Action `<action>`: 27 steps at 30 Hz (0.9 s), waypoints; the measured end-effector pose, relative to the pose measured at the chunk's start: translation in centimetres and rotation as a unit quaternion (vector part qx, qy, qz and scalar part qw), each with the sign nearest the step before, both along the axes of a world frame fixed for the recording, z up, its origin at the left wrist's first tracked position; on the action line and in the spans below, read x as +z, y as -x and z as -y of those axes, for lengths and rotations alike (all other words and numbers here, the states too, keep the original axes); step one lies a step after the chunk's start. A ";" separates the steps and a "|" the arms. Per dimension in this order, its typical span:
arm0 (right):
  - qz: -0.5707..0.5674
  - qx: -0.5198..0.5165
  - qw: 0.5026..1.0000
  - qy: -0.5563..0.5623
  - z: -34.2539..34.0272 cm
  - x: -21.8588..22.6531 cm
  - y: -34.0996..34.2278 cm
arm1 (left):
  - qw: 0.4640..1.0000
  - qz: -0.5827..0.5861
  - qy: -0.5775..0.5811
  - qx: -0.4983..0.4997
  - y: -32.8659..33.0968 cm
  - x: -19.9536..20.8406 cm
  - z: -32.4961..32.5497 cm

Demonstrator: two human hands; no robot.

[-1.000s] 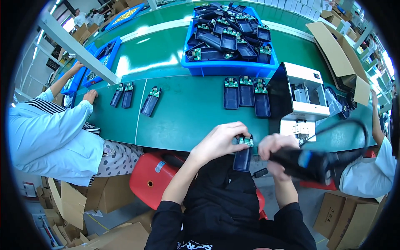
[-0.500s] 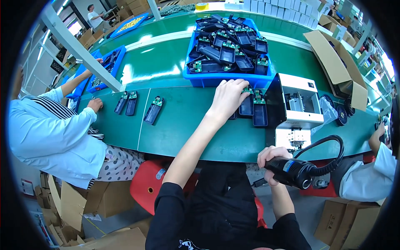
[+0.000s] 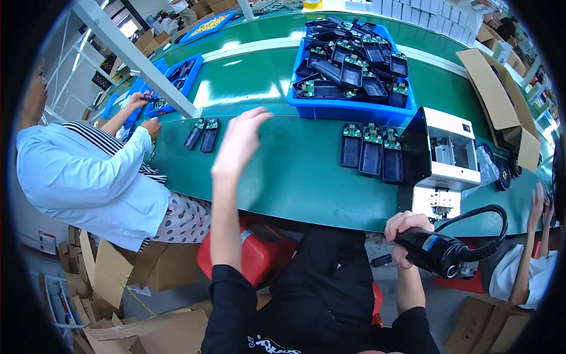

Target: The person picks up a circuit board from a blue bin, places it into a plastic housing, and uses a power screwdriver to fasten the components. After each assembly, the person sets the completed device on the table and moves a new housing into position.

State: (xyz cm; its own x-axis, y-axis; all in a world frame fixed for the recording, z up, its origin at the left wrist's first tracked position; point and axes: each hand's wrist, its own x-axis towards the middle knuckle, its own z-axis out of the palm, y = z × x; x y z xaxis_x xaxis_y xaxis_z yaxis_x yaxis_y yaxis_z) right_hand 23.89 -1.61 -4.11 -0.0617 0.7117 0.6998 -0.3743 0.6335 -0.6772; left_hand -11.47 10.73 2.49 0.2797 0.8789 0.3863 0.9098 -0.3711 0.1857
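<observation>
My left hand point(image 3: 239, 138) is raised over the green bench, right of two black plastic housings point(image 3: 201, 135) with green circuit boards at their tops. Its fingers are stretched out to the right and somewhat blurred, with nothing visible in them; the hand and forearm cover the bench behind. My right hand point(image 3: 407, 227) is wrapped around a black corded electric screwdriver point(image 3: 433, 251) at the bench's front edge. Three more housings point(image 3: 371, 150) with boards lie side by side left of a white-and-black screw feeder point(image 3: 451, 159).
A blue bin point(image 3: 354, 111) heaped with similar housings stands behind. An open cardboard box point(image 3: 492, 94) and black spools point(image 3: 503, 176) are to the right. At left a co-worker point(image 3: 88, 183) handles parts by a blue tray point(image 3: 191, 76); another person's hands point(image 3: 539, 206) show far right.
My left hand has left the housings beside the feeder and swung left. The single housing at left no longer shows. My right hand keeps the screwdriver. The whole view has shifted.
</observation>
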 end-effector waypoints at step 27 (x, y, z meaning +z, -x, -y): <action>-0.006 -0.216 0.976 0.015 -1.1 9.4 -6.8 | 0.949 0.190 0.135 -0.211 -11.0 -4.0 7.2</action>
